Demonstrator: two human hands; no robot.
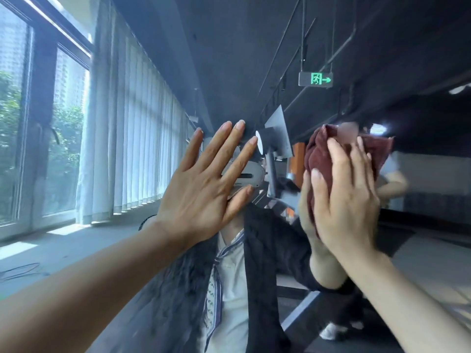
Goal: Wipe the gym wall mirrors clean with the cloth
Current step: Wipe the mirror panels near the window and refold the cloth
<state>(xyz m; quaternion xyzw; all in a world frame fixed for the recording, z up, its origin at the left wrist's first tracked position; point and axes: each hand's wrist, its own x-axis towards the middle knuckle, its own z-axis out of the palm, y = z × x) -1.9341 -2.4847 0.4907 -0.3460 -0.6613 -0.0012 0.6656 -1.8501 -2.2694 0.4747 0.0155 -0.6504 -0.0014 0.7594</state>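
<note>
The mirror point(331, 47) fills the view and reflects the room. The left hand point(201, 189) lies flat on the glass, fingers straight and spread, holding nothing; it probably braces the body. The right hand point(344, 200) presses the cloth point(321, 154) to the glass with extended fingers, spreading wiping pressure. The cloth is bunched; its contact area is unclear.

Tall windows point(38, 118) at left, trees and high-rises outside, daylight coming in. White vertical blinds point(132, 138) run along the window wall toward the far end. Dark ceiling point(229, 47) with track rails; green exit sign point(316, 79) hangs at upper right. Grey floor point(51, 250), sunlit patches near left, black cable point(20, 270) lying on it.
</note>
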